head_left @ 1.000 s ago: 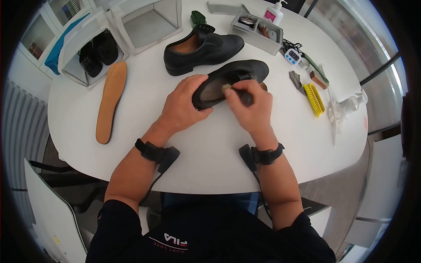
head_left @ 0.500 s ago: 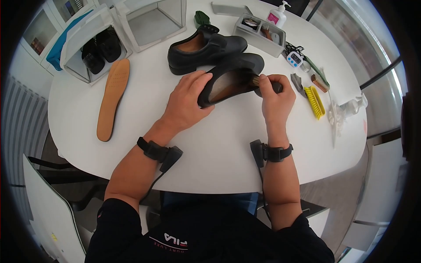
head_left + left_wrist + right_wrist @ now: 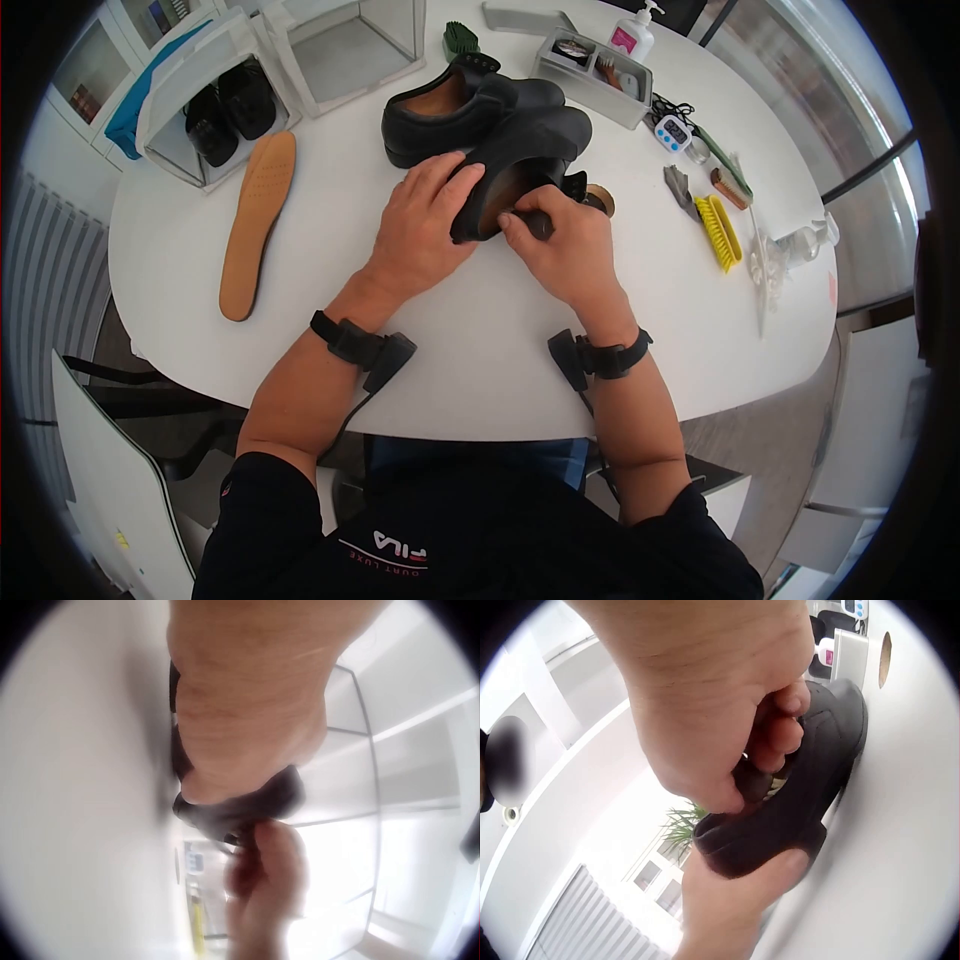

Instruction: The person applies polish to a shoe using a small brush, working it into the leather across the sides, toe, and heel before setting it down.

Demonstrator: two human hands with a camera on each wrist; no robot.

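In the head view my left hand (image 3: 418, 222) grips a black leather shoe (image 3: 530, 148) by its heel end, fingers over the far side. My right hand (image 3: 572, 248) holds a small dark-handled brush (image 3: 751, 780) at the shoe's opening. Pale bristles (image 3: 776, 785) show against the shoe's inner side in the right wrist view; my fingers hide much of the handle. Just behind this shoe stands a second black shoe (image 3: 425, 125), its tan inside visible. A tan insole (image 3: 258, 230) lies to the left of my left hand.
A clear-fronted box (image 3: 165, 155) with black shoes stands back left, beside another clear box (image 3: 345, 60). Further right are a grey divided case (image 3: 630, 108), a pump bottle (image 3: 630, 38), a timer (image 3: 672, 133), a yellow brush (image 3: 718, 233) and a wooden brush (image 3: 730, 187).
The right hand moved the brush from mid-shoe to the right toward the toe, then back left near the heel. The shoe has turned, its toe swinging away toward the second shoe.
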